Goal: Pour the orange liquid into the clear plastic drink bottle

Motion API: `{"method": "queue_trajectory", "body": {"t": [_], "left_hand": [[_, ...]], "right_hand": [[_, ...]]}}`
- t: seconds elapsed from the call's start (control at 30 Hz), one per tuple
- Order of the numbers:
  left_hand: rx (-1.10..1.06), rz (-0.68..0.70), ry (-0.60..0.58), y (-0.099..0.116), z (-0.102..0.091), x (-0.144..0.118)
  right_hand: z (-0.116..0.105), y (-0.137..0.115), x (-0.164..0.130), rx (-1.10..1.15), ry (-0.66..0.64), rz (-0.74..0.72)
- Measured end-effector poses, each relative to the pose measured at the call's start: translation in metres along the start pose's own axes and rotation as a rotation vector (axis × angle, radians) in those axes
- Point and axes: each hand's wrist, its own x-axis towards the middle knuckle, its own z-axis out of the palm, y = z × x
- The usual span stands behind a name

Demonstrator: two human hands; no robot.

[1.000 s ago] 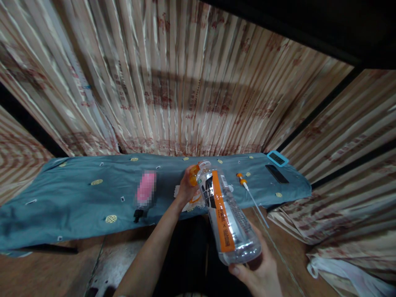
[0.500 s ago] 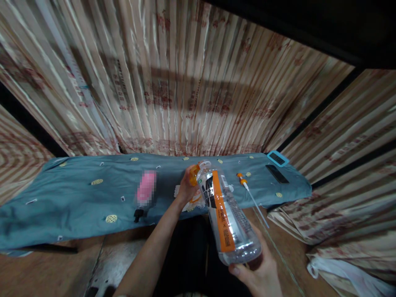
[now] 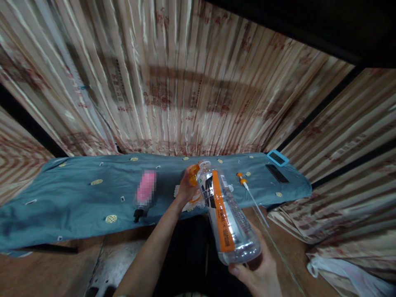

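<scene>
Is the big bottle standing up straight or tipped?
Tipped: the bottle leans away, base in the right hand, neck by the left hand.

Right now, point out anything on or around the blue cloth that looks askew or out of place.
The thin white tube with an orange tip pokes past the front edge of the blue patterned cloth. The clear plastic bottle with an orange label is held tilted in the right hand, the left hand at its orange cap. Nothing looks spilled.

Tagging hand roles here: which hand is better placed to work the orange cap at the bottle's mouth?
Left. The left hand already has the orange cap at the mouth of the clear bottle. The right hand is wrapped under the bottle's base, supporting it, so it is occupied and far from the mouth.
</scene>
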Motion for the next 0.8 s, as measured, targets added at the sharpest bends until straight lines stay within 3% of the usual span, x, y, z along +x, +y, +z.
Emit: {"method": "queue_trajectory", "body": {"t": [0.8], "left_hand": [[-0.028,-0.002,-0.008,0.0002,-0.0002,-0.0001]], "right_hand": [[-0.0015,-0.0008,-0.0009,-0.102,0.002,0.025]]}}
